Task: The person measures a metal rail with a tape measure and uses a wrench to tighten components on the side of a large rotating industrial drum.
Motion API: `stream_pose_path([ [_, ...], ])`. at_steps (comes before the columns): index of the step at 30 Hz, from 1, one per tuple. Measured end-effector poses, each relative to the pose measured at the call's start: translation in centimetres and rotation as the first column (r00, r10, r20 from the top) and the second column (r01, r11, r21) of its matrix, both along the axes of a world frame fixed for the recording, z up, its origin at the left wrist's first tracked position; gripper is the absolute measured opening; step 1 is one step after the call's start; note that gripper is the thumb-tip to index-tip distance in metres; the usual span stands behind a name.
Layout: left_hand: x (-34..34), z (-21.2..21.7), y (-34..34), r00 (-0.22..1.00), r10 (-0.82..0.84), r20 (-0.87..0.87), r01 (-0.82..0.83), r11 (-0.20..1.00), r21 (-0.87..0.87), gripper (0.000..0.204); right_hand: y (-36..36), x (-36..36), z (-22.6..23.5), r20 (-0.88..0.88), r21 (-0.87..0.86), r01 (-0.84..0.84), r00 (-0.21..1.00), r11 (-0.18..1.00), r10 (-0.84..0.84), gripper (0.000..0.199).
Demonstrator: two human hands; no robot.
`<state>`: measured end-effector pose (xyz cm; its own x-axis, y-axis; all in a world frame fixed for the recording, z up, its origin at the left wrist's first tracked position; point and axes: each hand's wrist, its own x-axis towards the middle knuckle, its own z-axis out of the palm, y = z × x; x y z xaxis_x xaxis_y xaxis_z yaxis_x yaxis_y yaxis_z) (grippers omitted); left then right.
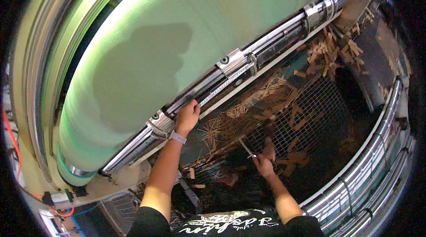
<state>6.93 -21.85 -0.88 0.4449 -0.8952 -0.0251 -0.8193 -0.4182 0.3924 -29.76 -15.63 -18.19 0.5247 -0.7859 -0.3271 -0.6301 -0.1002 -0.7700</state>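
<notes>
Looks like a factory or machine workshop, judging by a huge pale-green roller (195,19), a long steel rail (204,85) with clamps (232,63), and brown scraps (329,50) strewn over metal grating (326,104).

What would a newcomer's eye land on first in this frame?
Probably the huge pale green roll filling the upper left, with a dark shadow on it. Next, the white measuring tape along the shiny metal bar, the left hand at its lower end. Below, the right hand holds a slim metal tool.
</notes>
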Motion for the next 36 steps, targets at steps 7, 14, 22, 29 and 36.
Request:
stream_pose_path([
  [7,1.9,1.4,6.8,0.996,0.021,0.090,-0.013,0.997,-0.079,0.017,0.2,1.1,7.5,-0.044,-0.057,-0.082,0.996,0.995,0.080,0.029],
  [14,4.8,2.0,17.3,0.994,0.083,0.077,-0.070,0.985,-0.156,0.016,0.5,4.9,15.0,0.074,0.255,-0.109,0.993,0.961,0.093,0.042],
  [22,10.3,-0.1,24.3,0.988,0.145,0.043,-0.141,0.986,-0.091,0.013,4.7,9.8,16.3,0.192,0.166,-0.246,0.958,0.955,0.214,0.027],
  [29,12.8,-1.9,25.4,0.977,0.191,0.092,-0.179,0.976,-0.125,0.012,6.7,14.4,19.3,0.518,0.174,-0.275,0.842,0.946,0.150,0.015],
  [36,13.7,-3.6,24.5,0.976,0.191,0.101,-0.166,0.963,-0.214,0.010,6.0,21.0,19.6,0.440,0.465,-0.233,0.898,0.854,0.005,0.013],
])
